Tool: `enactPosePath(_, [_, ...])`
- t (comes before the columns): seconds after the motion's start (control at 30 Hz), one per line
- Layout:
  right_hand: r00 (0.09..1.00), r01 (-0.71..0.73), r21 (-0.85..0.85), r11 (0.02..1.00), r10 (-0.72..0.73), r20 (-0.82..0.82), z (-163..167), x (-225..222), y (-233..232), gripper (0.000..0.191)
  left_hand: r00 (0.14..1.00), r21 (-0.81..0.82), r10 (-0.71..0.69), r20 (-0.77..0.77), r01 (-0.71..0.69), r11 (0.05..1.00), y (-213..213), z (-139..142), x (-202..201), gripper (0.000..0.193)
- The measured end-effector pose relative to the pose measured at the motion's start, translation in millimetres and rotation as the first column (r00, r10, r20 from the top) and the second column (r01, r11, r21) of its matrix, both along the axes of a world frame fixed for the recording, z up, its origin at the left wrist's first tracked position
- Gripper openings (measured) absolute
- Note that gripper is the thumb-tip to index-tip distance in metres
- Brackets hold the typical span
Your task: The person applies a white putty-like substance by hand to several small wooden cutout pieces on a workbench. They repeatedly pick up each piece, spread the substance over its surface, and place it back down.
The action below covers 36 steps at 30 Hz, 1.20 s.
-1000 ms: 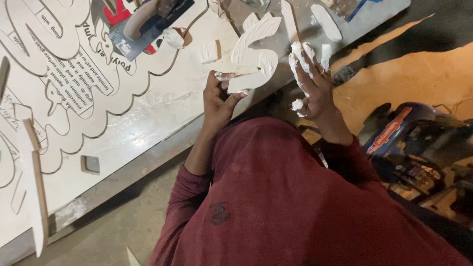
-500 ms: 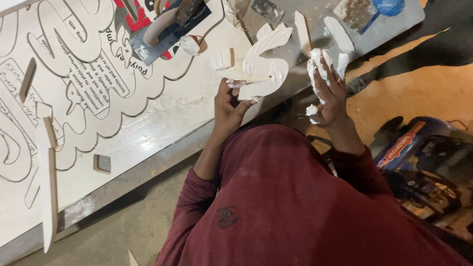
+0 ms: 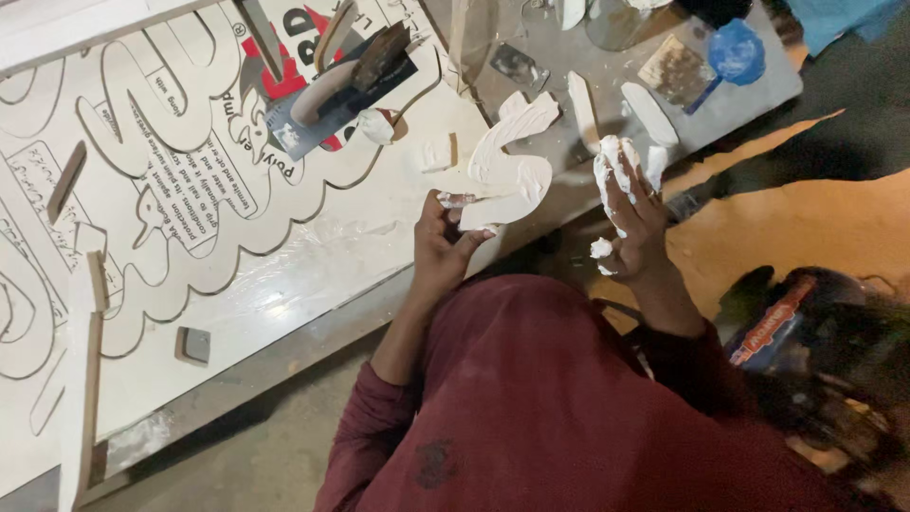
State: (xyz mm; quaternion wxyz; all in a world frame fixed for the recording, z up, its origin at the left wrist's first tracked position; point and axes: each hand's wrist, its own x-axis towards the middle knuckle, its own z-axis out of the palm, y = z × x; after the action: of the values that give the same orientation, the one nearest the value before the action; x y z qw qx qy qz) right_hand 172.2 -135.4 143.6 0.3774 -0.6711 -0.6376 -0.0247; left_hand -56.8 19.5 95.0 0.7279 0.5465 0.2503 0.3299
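Observation:
My left hand (image 3: pixel 444 248) grips the lower end of a white, flat, S-shaped cut-out (image 3: pixel 512 175) and holds it up over the table edge. My right hand (image 3: pixel 630 220) hovers just right of the cut-out, apart from it. Its fingers are spread and thickly smeared with white putty, and nothing is gripped in it. My maroon sleeves fill the lower part of the view.
A large white board (image 3: pixel 284 275) with curved letter shapes cut into it covers the table on the left. On it lie a scraper (image 3: pixel 353 74), a small grey block (image 3: pixel 194 343) and a wooden strip (image 3: pixel 81 379). White offcuts (image 3: pixel 649 114) and a blue-lidded tub (image 3: pixel 735 52) sit beyond. A dark helmet-like object (image 3: pixel 815 341) is at right.
The view has shifted, so the table and both hands sit lower and further right in the picture. The left hand still holds the cut-out, and the right hand stays beside it.

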Motion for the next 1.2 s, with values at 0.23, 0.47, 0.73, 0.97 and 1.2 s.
enactPosePath(0.23, [0.997,-0.016,0.019,1.0,0.015,0.069,-20,6,3,0.085,1.0,-0.004,-0.005,0.029,0.005,1.0,6,1,-6,0.047])
enactPosePath(0.47, [1.0,0.005,0.001,1.0,-0.005,0.025,-28,-6,6,0.088,0.997,0.09,0.046,-0.055,-0.041,0.995,12,3,-9,0.051])
enactPosePath(0.73, [0.985,-0.12,-0.207,0.971,0.142,0.095,-35,-13,18,0.088,0.998,-0.01,0.053,0.04,-0.053,0.999,6,-12,-15,0.049])
enactPosePath(0.97, [0.947,-0.106,-0.354,0.929,0.204,0.25,-29,-31,40,0.085,0.993,0.104,0.081,-0.082,-0.073,0.992,10,-1,-19,0.05])
enactPosePath(1.2, [0.947,-0.158,-0.373,0.914,0.248,0.206,3,-42,56,0.092,0.995,-0.036,0.067,0.075,-0.065,0.997,8,11,-18,0.045])
